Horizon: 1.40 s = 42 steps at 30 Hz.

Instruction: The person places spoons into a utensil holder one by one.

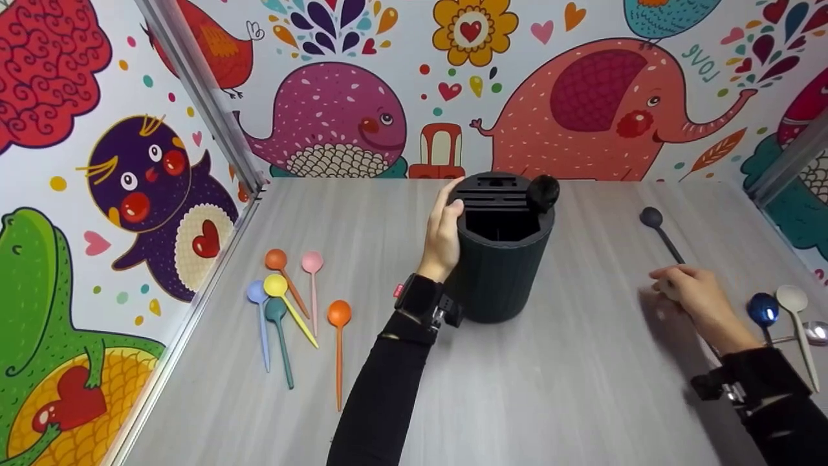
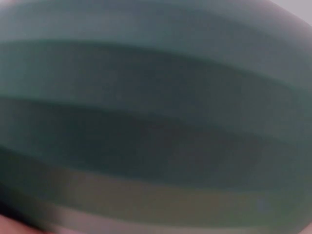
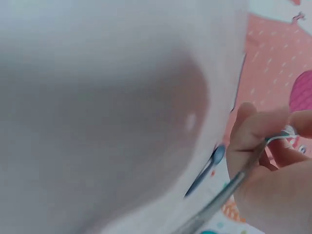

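Note:
My left hand (image 1: 445,236) grips the left side of a dark green utensil holder (image 1: 495,285), its thumb near the rim. The holder has a slotted top and a wide opening, and a black rounded utensil head (image 1: 543,193) sticks up at its right rim. Its ribbed wall (image 2: 156,97) fills the left wrist view. Off to the right, my right hand (image 1: 702,301) pinches a thin silvery spoon (image 3: 226,192); its bowl end is mostly hidden by the fingers. Just beyond that hand lies a dark grey spoon (image 1: 651,217), also seen as a dark spoon (image 3: 218,155) in the right wrist view.
Several coloured spoons lie at the left, among them an orange spoon (image 1: 339,314) and a pink spoon (image 1: 312,262). At the right edge are a blue spoon (image 1: 763,309), a cream spoon (image 1: 793,299) and a silver spoon (image 1: 816,332). Printed walls (image 1: 414,97) border the table.

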Tool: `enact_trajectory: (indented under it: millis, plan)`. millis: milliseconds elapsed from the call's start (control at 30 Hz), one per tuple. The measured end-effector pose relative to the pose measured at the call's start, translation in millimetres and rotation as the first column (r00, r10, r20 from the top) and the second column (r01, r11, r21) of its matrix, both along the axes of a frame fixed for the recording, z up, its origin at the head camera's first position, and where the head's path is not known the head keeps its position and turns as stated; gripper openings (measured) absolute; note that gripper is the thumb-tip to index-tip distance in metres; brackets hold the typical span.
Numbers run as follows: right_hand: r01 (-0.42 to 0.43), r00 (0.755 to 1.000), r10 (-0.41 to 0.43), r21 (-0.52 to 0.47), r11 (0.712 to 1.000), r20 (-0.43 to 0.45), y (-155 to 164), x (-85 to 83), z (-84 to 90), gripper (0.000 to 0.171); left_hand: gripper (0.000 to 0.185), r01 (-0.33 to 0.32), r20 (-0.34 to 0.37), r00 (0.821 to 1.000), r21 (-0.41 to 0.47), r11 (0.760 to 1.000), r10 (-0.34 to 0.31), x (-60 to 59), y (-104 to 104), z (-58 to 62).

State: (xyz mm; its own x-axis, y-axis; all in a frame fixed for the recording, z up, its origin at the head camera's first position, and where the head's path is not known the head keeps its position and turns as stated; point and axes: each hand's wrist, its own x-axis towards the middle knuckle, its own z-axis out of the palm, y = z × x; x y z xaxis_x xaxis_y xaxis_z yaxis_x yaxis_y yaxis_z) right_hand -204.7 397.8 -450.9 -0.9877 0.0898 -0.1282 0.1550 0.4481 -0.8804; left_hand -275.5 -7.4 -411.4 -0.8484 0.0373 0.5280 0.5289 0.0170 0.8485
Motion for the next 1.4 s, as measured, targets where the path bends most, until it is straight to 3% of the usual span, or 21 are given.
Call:
enact_trajectory:
  millis: [233,400,600,767,1000,1100,1233,1400]
  plan:
    - [-0.047,0.999,0.049,-0.085,0.995,0.02,-26,-1.7,14.1,0.017,0.058,-0.008,0.004,1.0,-0.001,1.0,0.008,0.0,0,-0.3]
    - [-0.044,0.999,0.046,-0.159,0.986,0.007,-42,-3.9,26.3,0.022,0.058,0.003,0.008,1.0,0.011,1.0,-0.003,-0.2,0,-0.4]
    - [-0.049,0.999,0.046,-0.355,0.934,-0.019,-59,-3.8,41.1,0.035,0.057,0.005,-0.003,1.0,0.019,1.0,-0.005,-0.5,1,-1.1]
    - [-0.087,0.993,0.044,-0.434,0.897,-0.109,-79,3.1,52.6,0.039,0.057,0.004,-0.002,1.0,0.009,1.0,-0.004,0.3,1,-1.7]
    - [-0.172,0.961,0.02,-0.544,0.821,-0.274,-115,10.9,72.2,0.039,0.057,-0.007,0.002,1.0,0.001,1.0,0.007,0.2,0,0.2]
    - [-0.205,0.944,0.012,-0.557,0.805,-0.33,-126,12.1,79.2,0.041,0.056,-0.003,-0.001,1.0,0.002,1.0,0.003,1.0,0,0.6]
    - [-0.286,0.916,0.054,-0.555,0.781,-0.396,-135,11.9,86.9,0.042,0.056,0.0,-0.002,1.0,0.008,1.0,0.0,1.2,0,0.3]
    - [-0.428,0.871,0.153,-0.567,0.704,-0.467,-143,11.0,95.2,0.041,0.057,0.013,0.006,1.0,0.025,1.0,-0.014,0.7,0,0.1]
